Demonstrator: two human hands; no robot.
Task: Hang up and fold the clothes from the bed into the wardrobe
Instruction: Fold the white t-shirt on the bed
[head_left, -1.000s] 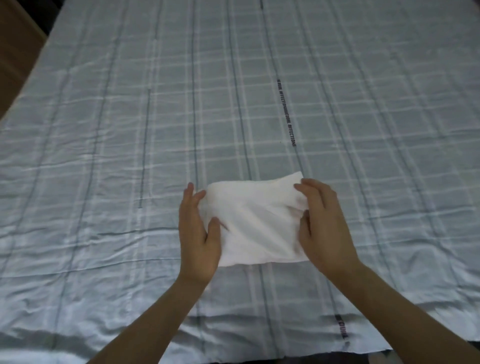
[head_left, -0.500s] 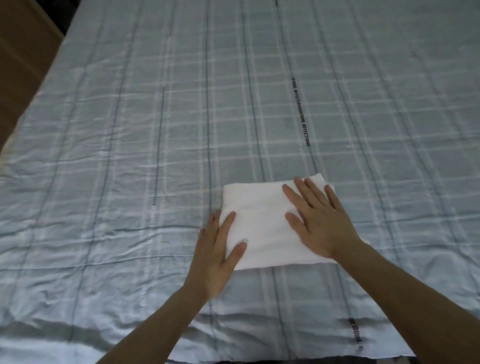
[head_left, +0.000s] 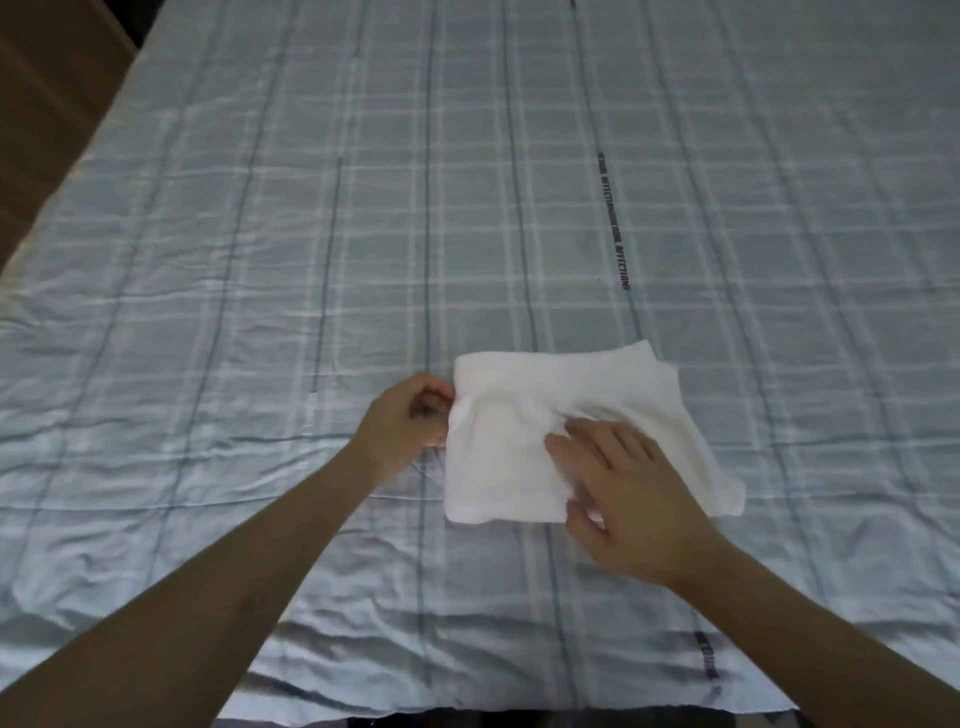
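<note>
Nearest, at the bed's (head_left: 218, 312) front edge: wrinkled checked sheet (head_left: 363, 597), slack under both forearms. Likely to drag and ripple if either arm slides, carrying the cloth (head_left: 519, 467) askew.

Next, right hand (head_left: 631, 491): laid on the cloth's near right part, fingers spread and fairly straight, pressing down, gripping nothing. Creases bunched just ahead of the fingertips. Too hard a push forward probably shoves the top layer over the lower one and spoils the fold; too early a lift probably lets the layers spring apart.

Level with it, left hand (head_left: 408, 423): curled at the cloth's left edge, fingertips pinching that edge or tucked just under it; exactly how many layers caught, impossible to tell. Only the top layer caught means the stack peeling open on lifting. A sideways tug against the pressing right hand means stretching and skewing.

Cloth itself: white, folded to a rough rectangle, lying flat on the bed near the front edge, right of centre. Far right corner already stepped out of line with the layer below, near right corner flaring out; neither secured, so apt to flop loose during carrying.

Beyond: bare sheet only, wardrobe nowhere in view. Long carry ahead probably, hence risk of unfolding on the way.
</note>
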